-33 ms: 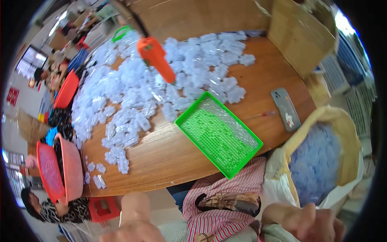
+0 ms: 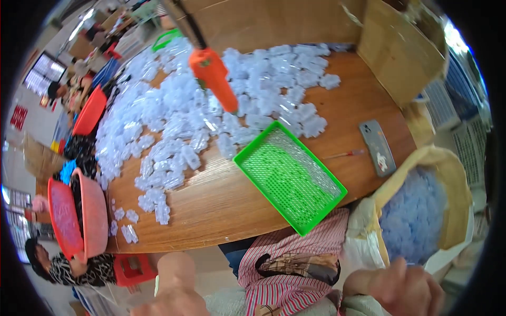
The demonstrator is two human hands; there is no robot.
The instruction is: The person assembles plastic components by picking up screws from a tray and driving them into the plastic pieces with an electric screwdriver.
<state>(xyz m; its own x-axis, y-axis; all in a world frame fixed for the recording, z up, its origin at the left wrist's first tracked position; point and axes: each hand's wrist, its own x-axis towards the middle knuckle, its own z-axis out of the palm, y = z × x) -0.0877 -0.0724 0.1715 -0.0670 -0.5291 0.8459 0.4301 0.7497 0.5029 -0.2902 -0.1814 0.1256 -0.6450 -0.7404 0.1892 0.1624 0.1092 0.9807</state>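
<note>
At the lower edge, my left hand (image 2: 171, 303) is in front of my body; its fingers run out of the picture, so its grip is hidden. My right hand (image 2: 403, 292) is beside the open sack (image 2: 363, 237), with fingers curled in and slightly blurred; whatever they hold, if anything, does not show. The sack holds many pale bluish clear plastic pieces (image 2: 414, 216). A green mesh-bottomed tray (image 2: 295, 176) sits at the table's near edge, partly over it. More clear plastic pieces (image 2: 179, 116) are heaped across the table, apart from both hands.
An orange-handled tool (image 2: 213, 79) hangs on a cord above the heap. A grey phone (image 2: 377, 147) and a thin red-tipped stick (image 2: 348, 154) lie on the wooden table (image 2: 211, 216). Cardboard (image 2: 400, 52) stands at the back right. Pink basins (image 2: 89, 221) and a seated person (image 2: 74, 266) are at left.
The table scene has shifted slightly right in view. My right hand appears a little further left. Both hands stay low, and nothing is visibly picked up or let go.
</note>
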